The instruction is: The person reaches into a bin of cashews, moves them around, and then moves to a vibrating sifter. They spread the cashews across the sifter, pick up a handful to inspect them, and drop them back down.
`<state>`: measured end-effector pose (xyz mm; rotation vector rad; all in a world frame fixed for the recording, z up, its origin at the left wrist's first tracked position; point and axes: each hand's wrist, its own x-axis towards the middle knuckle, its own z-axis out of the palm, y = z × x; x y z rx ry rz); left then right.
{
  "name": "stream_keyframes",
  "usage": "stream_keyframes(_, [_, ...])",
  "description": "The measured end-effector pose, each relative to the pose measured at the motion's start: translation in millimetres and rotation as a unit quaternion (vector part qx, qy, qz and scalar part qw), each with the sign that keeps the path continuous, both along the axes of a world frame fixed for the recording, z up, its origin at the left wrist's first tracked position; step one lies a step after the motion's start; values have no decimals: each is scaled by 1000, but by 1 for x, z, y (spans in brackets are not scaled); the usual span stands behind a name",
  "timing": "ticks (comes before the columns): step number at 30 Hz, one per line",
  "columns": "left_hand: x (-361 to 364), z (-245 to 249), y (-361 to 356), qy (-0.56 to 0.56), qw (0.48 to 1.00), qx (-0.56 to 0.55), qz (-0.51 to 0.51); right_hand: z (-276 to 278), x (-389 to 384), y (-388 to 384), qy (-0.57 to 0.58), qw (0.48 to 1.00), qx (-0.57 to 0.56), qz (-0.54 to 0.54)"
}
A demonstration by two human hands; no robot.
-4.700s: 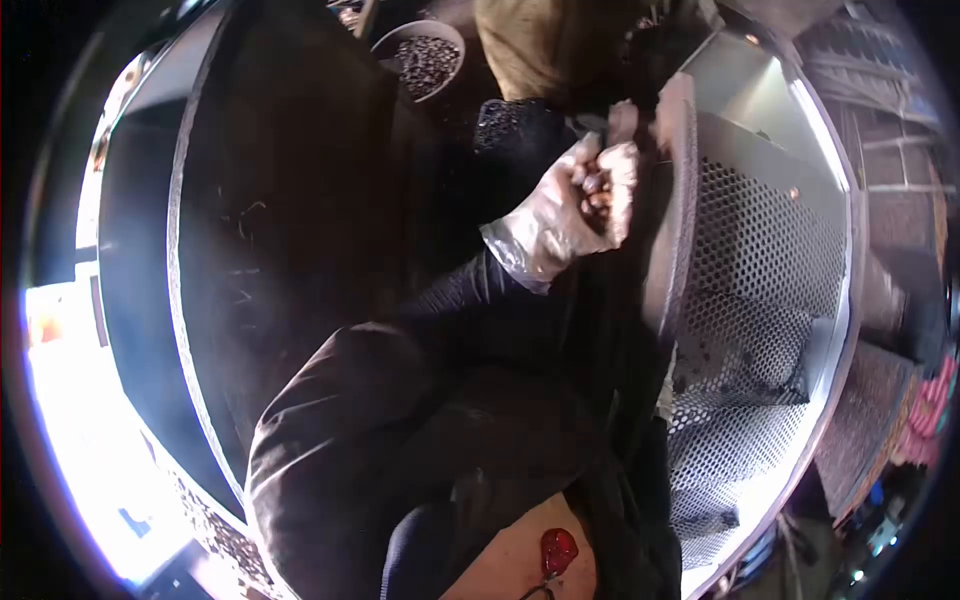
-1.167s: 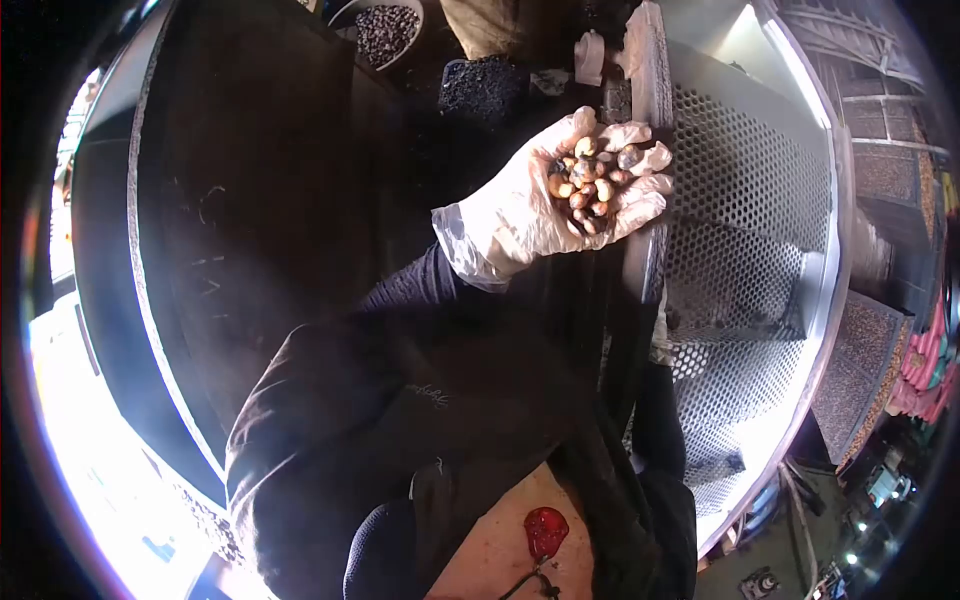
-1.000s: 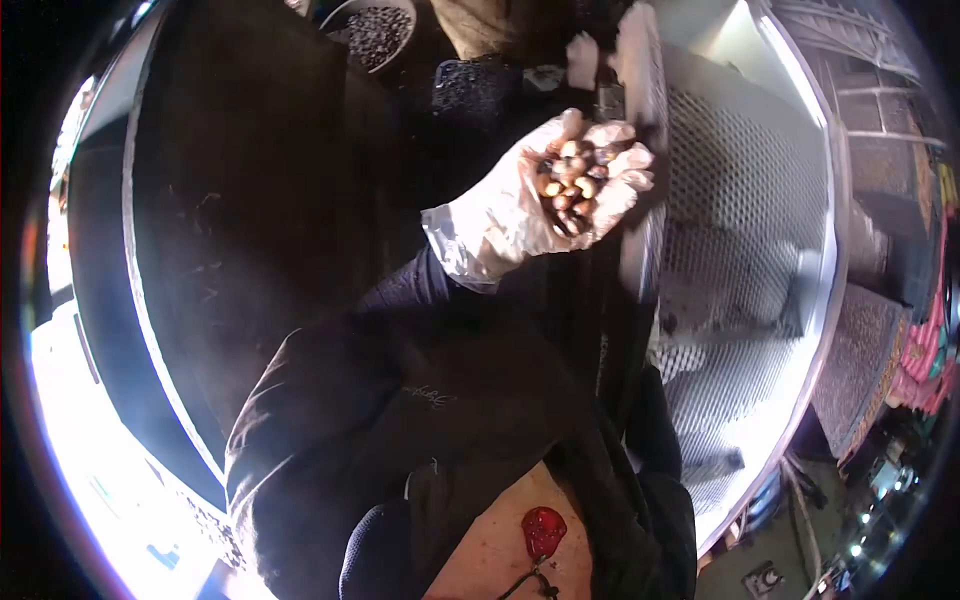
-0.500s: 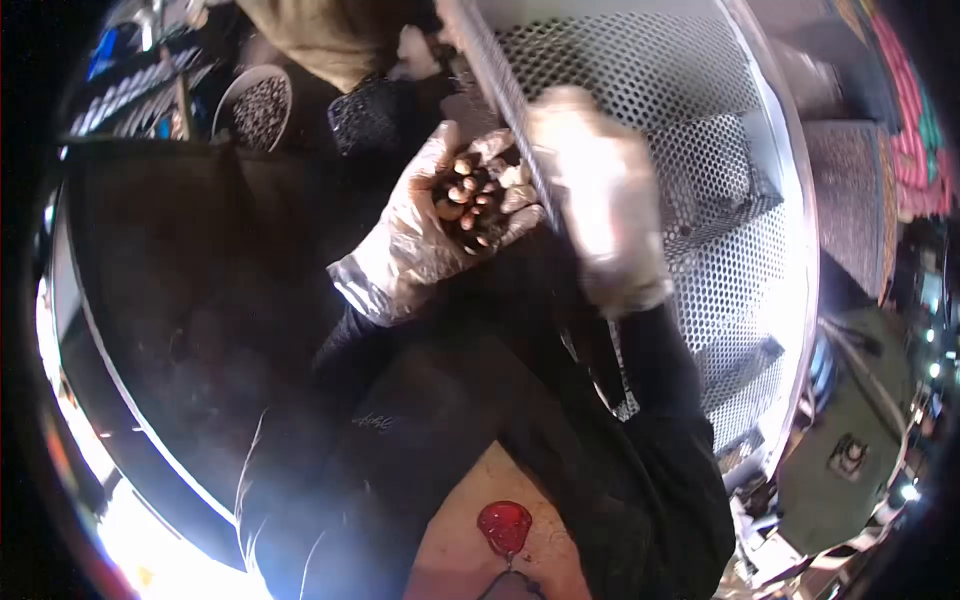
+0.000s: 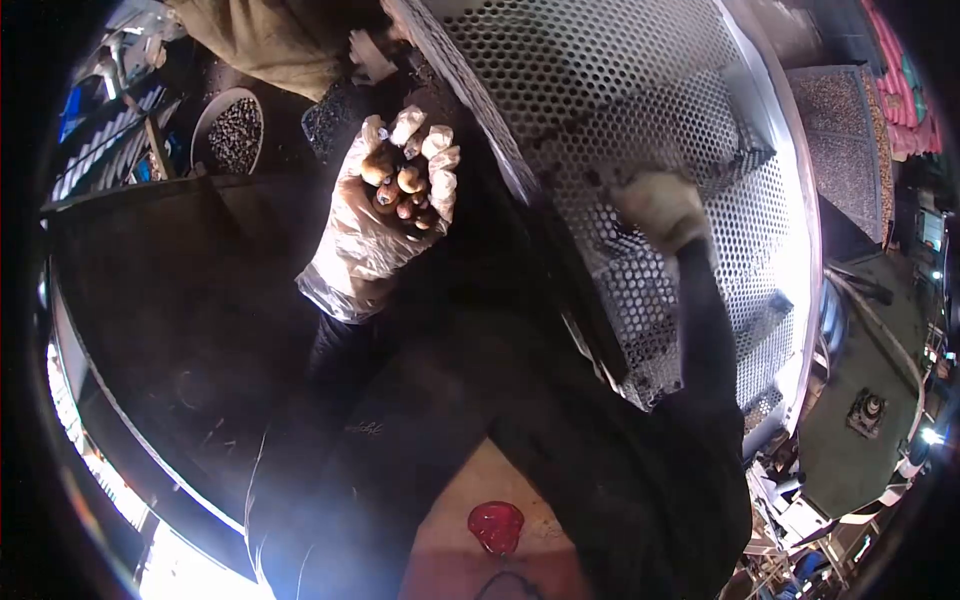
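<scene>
My left hand (image 5: 375,220), in a clear plastic glove, is cupped palm up with its fingers curled. It holds several small, round, brown nut-like pieces (image 5: 405,187), some paler than others. To the right, my gloved right hand (image 5: 660,205) reaches inside a large perforated metal drum (image 5: 590,50). Motion blurs that hand, so its fingers and anything in them cannot be made out. Dark blurred specks (image 5: 575,170) show against the perforated wall just left of it.
A round bucket (image 5: 257,130) of dark small pieces stands at the upper left, beside a tan sack (image 5: 265,40). The drum's long rim (image 5: 475,95) runs between my hands. A broad dark panel (image 5: 170,280) lies left; a shallow tray (image 5: 845,140) of brownish pieces is far right.
My right hand has moved from near the drum's rim to farther right and down inside it. My left hand, still cupping the pieces, has shifted left, away from the rim.
</scene>
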<state>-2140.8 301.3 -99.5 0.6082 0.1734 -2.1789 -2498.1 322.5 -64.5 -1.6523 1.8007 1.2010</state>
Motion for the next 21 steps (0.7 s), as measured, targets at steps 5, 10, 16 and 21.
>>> stream_keyframes(5, [-5,25,4,-54,996,64,-1,-55,-2,40,-49,991,-85,-92])
stream_keyframes(10, [-3,17,-1,-23,999,47,-14,-69,-12,34,-275,943,-183,37])
stream_keyframes(16, [-5,22,1,-27,996,89,12,-72,47,13,-129,882,-323,-318])
stream_keyframes(21, [10,-7,3,77,994,70,-26,-248,73,27,-516,739,-341,-267])
